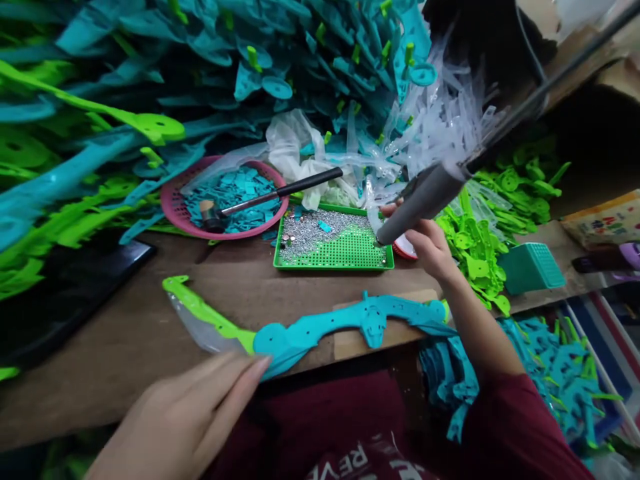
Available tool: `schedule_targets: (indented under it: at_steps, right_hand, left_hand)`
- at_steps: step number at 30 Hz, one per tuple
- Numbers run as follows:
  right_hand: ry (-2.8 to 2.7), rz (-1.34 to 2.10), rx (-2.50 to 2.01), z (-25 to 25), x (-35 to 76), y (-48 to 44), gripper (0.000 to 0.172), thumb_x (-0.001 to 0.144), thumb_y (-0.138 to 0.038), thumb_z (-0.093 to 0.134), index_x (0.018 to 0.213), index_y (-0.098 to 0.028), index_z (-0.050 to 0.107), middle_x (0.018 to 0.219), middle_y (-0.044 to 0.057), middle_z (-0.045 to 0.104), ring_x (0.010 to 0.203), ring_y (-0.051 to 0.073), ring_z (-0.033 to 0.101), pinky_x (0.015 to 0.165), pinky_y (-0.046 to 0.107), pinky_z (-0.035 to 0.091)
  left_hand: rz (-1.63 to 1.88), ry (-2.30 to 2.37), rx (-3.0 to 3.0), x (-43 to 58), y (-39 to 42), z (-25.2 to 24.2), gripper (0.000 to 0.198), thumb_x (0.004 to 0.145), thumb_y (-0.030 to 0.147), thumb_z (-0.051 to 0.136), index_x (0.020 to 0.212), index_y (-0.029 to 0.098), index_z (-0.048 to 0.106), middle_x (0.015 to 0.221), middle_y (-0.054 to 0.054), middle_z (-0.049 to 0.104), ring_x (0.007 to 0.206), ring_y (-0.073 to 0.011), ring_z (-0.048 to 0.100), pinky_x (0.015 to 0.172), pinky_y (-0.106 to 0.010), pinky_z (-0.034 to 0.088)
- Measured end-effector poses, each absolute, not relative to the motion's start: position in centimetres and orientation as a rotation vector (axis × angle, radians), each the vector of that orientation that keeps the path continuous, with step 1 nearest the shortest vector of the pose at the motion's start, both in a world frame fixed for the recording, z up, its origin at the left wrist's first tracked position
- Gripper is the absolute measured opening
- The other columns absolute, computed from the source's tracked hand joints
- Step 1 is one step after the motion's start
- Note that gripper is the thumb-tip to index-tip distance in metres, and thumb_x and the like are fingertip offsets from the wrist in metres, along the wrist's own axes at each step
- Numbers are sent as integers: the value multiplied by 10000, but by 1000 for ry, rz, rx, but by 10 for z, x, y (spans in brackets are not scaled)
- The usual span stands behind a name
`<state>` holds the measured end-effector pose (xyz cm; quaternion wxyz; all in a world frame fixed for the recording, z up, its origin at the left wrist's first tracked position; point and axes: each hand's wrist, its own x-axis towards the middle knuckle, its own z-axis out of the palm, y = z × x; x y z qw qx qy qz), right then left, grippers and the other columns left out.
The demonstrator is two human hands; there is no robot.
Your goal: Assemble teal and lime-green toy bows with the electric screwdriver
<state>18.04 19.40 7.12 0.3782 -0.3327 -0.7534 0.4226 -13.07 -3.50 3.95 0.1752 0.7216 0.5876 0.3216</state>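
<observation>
A toy bow (320, 325) in teal plastic lies along the front of the bench, with a lime-green and clear tip section (210, 317) at its left end. My left hand (195, 407) pinches the bow's lower edge near that joint, thumb against fingers; it is slightly blurred. Farther back, my right hand (431, 250) reaches behind a hanging grey powered screwdriver (423, 203). Its thumb shows right of the tool and a fingertip left of it, beside a clear curved plastic piece (373, 203). The tool hides the rest of the fingers, so their grip cannot be made out.
A green tray (335, 267) holds many small screws. Left of it, a hammer (280, 193) lies across a pink basket (167, 213) of small teal parts. Teal parts (300, 60) are heaped behind, clear pieces (435, 113) and lime-green parts (475, 247) to the right.
</observation>
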Motion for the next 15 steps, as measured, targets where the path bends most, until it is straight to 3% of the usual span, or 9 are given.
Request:
schedule_targets:
  at_steps: [2, 5, 7, 10, 15]
  right_hand:
    - [-1949, 1178, -795, 77, 170, 203, 325, 878, -475, 643, 1108, -246, 631, 1111, 62, 695, 1075, 238, 639, 994, 463, 506]
    - [-1868, 1232, -756, 80, 155, 206, 392, 787, -426, 740, 1108, -236, 619, 981, 29, 689, 926, 198, 641, 859, 392, 527]
    - [-1750, 1298, -714, 76, 150, 208, 443, 742, -425, 741, 1123, -246, 601, 861, -14, 640, 788, 162, 603, 745, 348, 511]
    - [-1536, 1335, -673, 67, 141, 214, 440, 717, -440, 679, 1105, -260, 579, 727, -51, 569, 659, 147, 563, 643, 328, 482]
    - [-1362, 1079, -760, 39, 103, 228, 453, 765, -408, 683, 1166, -281, 513, 633, -91, 523, 525, 123, 520, 561, 305, 450]
  left_hand:
    - [818, 1447, 2479, -112, 29, 48, 449, 1035, 469, 382, 1145, 217, 737, 1107, -53, 774, 969, -209, 738, 836, -305, 568]
    - [469, 1073, 2809, -83, 126, 36, 471, 1057, 435, 339, 1331, 186, 630, 1424, -76, 606, 1334, -218, 554, 1105, -367, 416]
    - [227, 1025, 2870, -76, 169, 19, 476, 1050, 449, 369, 1380, 184, 587, 1486, -73, 538, 1415, -223, 467, 1152, -382, 352]
    - [42, 1141, 2928, -85, 185, 3, 541, 1036, 504, 387, 1363, 129, 600, 1473, -123, 543, 1419, -256, 462, 1180, -414, 313]
    - [337, 1388, 2986, -107, 126, 24, 517, 1023, 426, 453, 1303, 27, 626, 1430, -219, 567, 1405, -341, 468, 1179, -514, 323]
